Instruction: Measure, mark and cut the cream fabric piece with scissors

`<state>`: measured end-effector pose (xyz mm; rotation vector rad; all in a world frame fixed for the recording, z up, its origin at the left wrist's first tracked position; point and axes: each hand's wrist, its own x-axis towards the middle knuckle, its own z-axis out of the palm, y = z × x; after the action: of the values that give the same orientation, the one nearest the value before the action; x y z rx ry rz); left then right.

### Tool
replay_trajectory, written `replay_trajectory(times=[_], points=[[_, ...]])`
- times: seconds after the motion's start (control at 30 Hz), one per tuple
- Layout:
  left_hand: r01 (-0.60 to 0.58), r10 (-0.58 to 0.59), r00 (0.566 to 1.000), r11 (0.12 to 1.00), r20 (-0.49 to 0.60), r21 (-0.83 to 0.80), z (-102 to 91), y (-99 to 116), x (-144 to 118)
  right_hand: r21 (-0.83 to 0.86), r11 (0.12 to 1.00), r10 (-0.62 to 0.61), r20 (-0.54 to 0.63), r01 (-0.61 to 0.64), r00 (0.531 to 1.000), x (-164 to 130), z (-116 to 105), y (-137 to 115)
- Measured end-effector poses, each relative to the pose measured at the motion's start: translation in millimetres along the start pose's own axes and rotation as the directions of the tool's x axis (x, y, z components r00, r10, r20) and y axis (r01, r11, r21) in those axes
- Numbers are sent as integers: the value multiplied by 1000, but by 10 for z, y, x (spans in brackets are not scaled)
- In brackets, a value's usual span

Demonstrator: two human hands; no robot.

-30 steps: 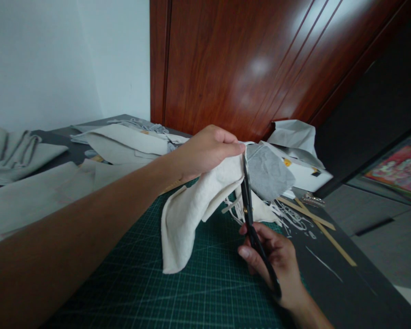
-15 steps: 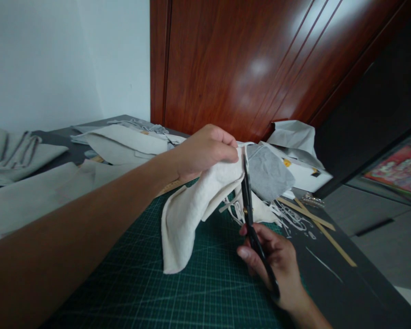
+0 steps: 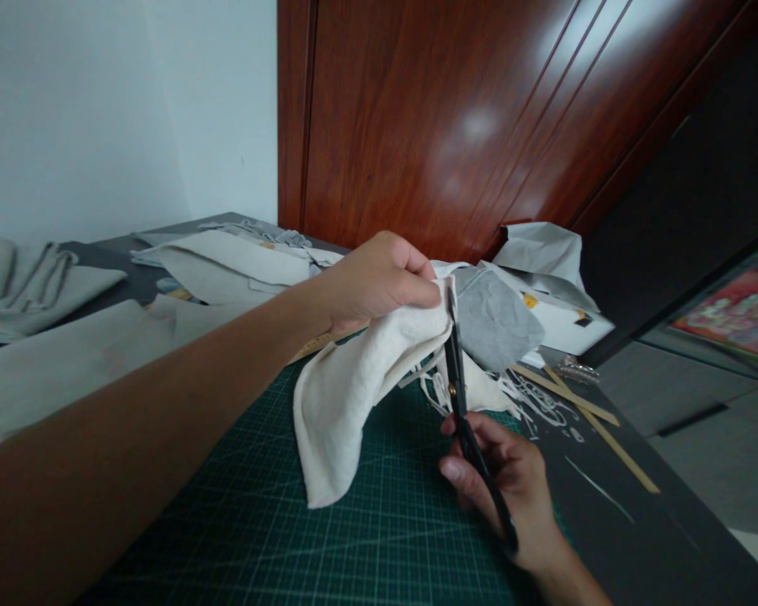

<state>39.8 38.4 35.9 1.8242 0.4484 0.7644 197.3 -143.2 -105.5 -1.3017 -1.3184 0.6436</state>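
Note:
Pinched in my left hand (image 3: 395, 273) is the upper edge of a cream fabric piece (image 3: 338, 412), which drapes down over the green cutting mat (image 3: 379, 539). My right hand (image 3: 505, 471) grips black-handled scissors (image 3: 458, 379) pointing upward. Their dark blades lie along the fabric's right edge, just right of my left fingertips. Whether the blade tips are parted is hard to make out. Behind the scissors, another cream fabric piece (image 3: 480, 387) lies at the mat's far edge, with thin trimmed strips around it.
Off-white cloth pieces (image 3: 227, 265) and folded fabric (image 3: 25, 282) cover the left side. Grey cloth (image 3: 496, 316) and a white box (image 3: 572, 324) stand at the back right. Wooden strips (image 3: 600, 429) and thin white offcuts (image 3: 543, 400) lie on the dark table (image 3: 657, 539).
The hanging part of the cream fabric has swung slightly, its lower corner shifting a little. Both hands and the scissors stay almost in place.

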Motion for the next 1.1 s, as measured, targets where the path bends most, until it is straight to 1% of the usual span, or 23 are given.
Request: replay_trajectory(times=[0.13,0.3,0.43,0.93,1.1], points=[[-36,35,999,997,14,74,3,-35,11,14,1000,-10,2,10,1000,7,-4,-9],[-55,54,998,992,13,110,14,-45,20,9,1000,-10,-1,10,1000,6,-2,2],[-51,50,999,992,14,112,17,-48,13,27,1000,2,-1,-2,1000,10,4,0],[-48,43,998,992,43,116,43,-55,-5,50,998,-27,14,27,1000,16,-1,17],[-41,37,998,993,44,109,41,-59,-3,7,999,-47,5,47,999,10,-2,9]])
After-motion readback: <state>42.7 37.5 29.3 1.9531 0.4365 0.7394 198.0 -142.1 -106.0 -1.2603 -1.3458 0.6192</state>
